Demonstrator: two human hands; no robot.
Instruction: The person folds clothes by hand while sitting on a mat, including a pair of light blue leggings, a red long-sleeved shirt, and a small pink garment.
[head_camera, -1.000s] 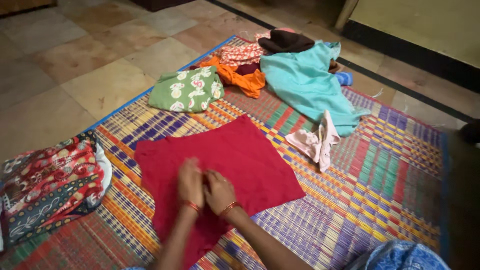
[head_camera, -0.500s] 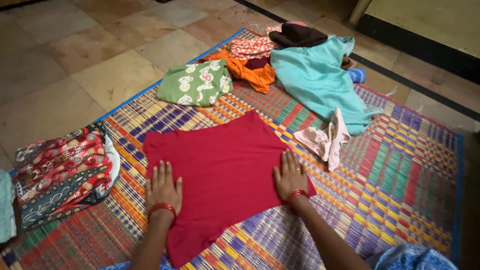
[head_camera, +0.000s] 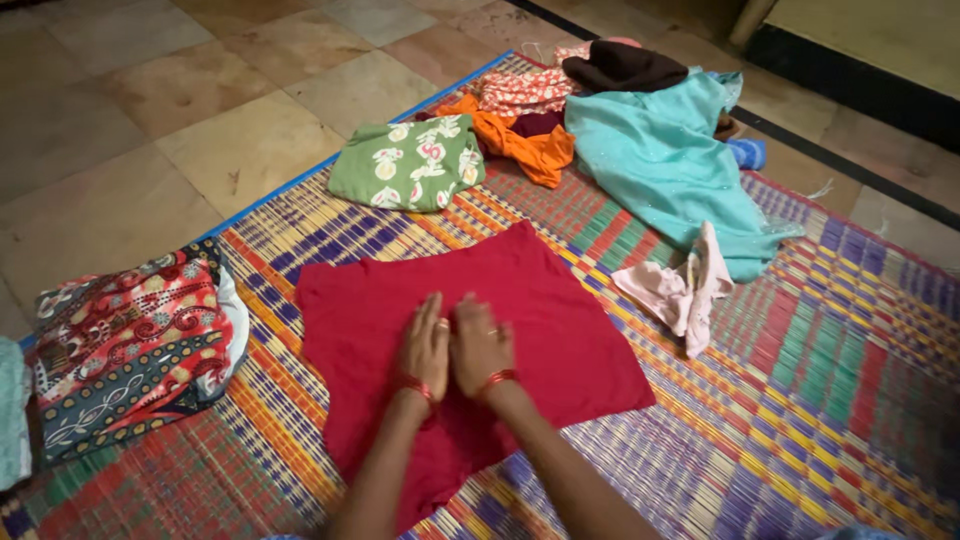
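Red cloth (head_camera: 560, 330) lies flat on the woven mat (head_camera: 800, 400). Left hand (head_camera: 425, 350) and right hand (head_camera: 482, 345) press its middle, side by side, fingers together

A home, floor level. Worn stone-tile floor (head_camera: 150, 150), beige and stained, meets a dark skirting band below a pale yellow wall (head_camera: 880, 40). A multicoloured woven plastic mat (head_camera: 800, 400) with blue edging is spread on the tiles. Household clothing lies on it: a red cloth (head_camera: 540, 300), a green floral folded piece (head_camera: 405, 165), a turquoise garment (head_camera: 660, 165), and a patterned folded stack (head_camera: 130, 350).
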